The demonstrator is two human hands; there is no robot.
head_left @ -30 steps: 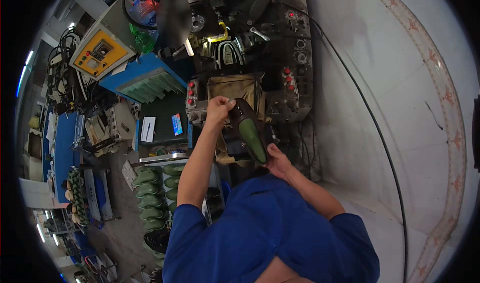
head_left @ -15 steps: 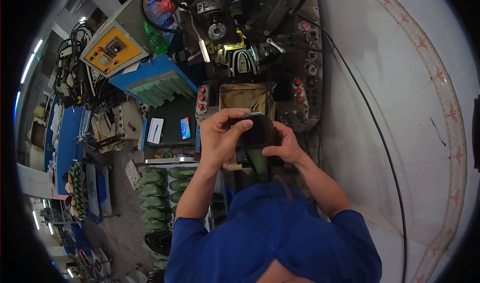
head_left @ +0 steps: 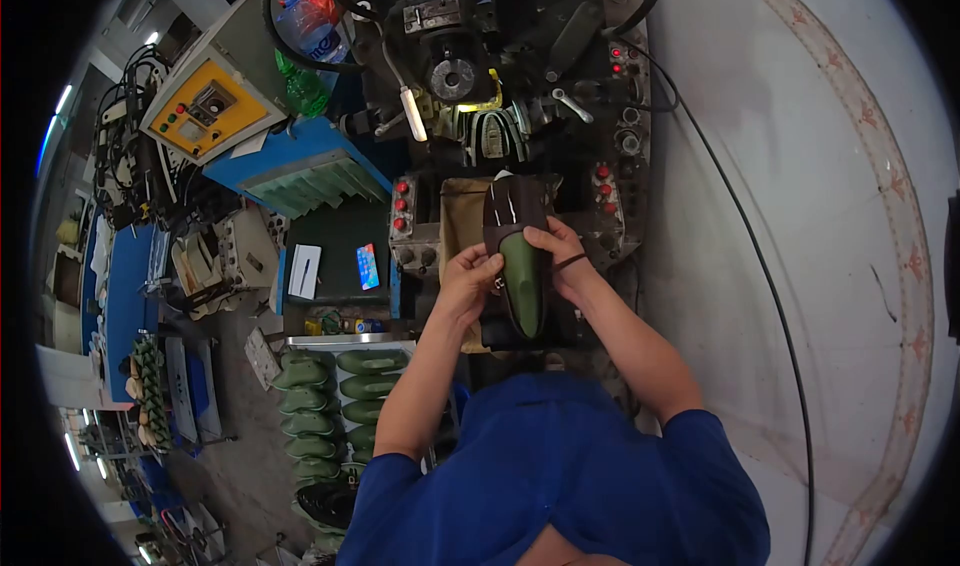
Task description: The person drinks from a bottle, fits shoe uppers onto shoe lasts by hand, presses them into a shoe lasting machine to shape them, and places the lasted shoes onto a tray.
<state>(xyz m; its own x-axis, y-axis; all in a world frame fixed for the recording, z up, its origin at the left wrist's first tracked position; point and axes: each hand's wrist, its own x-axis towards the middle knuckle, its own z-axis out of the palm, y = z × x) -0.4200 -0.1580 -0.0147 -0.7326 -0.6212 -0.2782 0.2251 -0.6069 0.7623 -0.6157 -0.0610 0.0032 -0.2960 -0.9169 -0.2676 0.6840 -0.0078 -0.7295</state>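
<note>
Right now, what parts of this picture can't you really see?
All in the head view:
- Underside of the shoe last: turned away from the camera.
- Palms of the left hand and right hand: hidden against the last.
- Labels on the red machine buttons: too small.
- The phone screen: too small to read.
- Shelf of green lasts: partly covered by the left arm.

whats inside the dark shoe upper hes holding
A green shoe last sits inside the dark upper, its bare green part sticking out toward the person. Left hand and right hand grip it; the last's front end is covered.
</note>
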